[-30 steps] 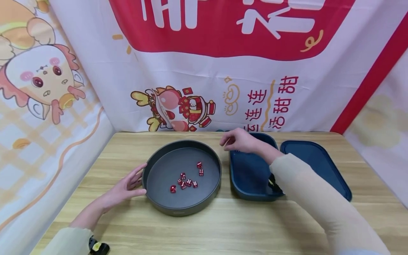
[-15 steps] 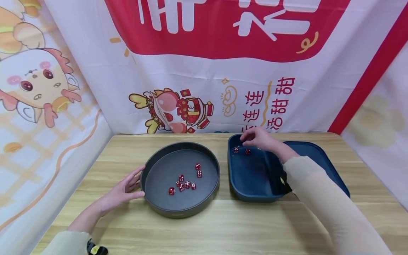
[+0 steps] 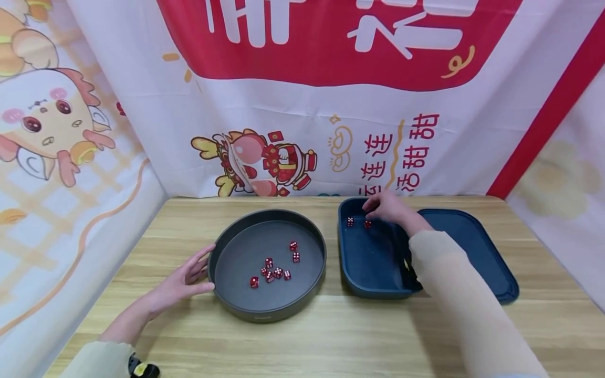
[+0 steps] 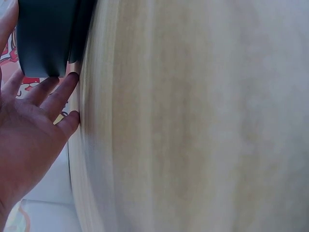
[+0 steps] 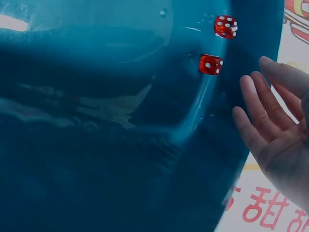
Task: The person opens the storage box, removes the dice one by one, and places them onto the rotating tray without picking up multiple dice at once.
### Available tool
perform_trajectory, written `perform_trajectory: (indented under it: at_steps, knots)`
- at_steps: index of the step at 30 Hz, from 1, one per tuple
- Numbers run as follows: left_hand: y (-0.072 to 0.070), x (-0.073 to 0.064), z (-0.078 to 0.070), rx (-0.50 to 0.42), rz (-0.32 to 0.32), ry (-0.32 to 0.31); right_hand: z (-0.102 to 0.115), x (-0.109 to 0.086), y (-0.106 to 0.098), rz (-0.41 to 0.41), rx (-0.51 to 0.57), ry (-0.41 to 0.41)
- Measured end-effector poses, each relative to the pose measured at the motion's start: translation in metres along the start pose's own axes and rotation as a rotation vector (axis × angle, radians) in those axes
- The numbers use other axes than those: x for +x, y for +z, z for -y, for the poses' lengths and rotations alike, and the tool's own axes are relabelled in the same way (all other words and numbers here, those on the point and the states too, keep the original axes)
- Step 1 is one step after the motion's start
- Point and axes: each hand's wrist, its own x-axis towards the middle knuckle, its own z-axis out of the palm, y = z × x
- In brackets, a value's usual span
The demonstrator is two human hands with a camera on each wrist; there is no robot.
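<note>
My left hand (image 3: 181,283) rests its spread fingers and thumb against the left side of a round dark grey pan (image 3: 264,315). Several red dice (image 3: 278,272) with white pips lie on the pan's floor. In the left wrist view, the fingers (image 4: 60,96) reach to the pan's wall (image 4: 43,43). Over the far end of a dark blue rectangular box (image 3: 378,294) hovers my right hand (image 3: 389,207), fingers loosely bent and holding nothing. Two more red dice lie inside the box near that end, one die (image 5: 210,64) closer to its middle and another die (image 5: 225,26) beside it.
A dark blue lid (image 3: 468,241) lies flat right of the box, partly behind the right sleeve (image 3: 454,283). Printed cloth (image 3: 283,105) hangs behind the wooden table (image 3: 293,346) and along both sides. Droplets show on the box's shiny floor.
My right hand has moved right from the box's left rim to over its far end, uncovering the two dice there. The left hand stays against the pan.
</note>
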Motion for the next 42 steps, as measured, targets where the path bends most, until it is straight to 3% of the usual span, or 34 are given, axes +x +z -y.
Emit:
perform_trajectory:
  at_steps: [9, 17, 25, 37, 42]
  knots:
    - [-0.001, 0.001, 0.000, -0.005, -0.005, 0.002, -0.010, 0.007, 0.014, 0.027, -0.077, 0.046]
    - [-0.001, 0.000, -0.002, -0.003, -0.010, 0.004, -0.014, 0.010, 0.018, 0.020, -0.093, 0.000]
    - [-0.001, -0.002, -0.003, -0.003, -0.005, 0.005, -0.015, 0.011, 0.023, 0.023, -0.114, 0.067]
    - [0.001, 0.000, -0.001, 0.003, 0.006, 0.014, -0.022, 0.014, 0.032, 0.040, -0.094, 0.046]
    - [0.001, -0.001, -0.002, 0.012, 0.002, 0.007, -0.020, 0.014, 0.030, 0.011, -0.113, 0.020]
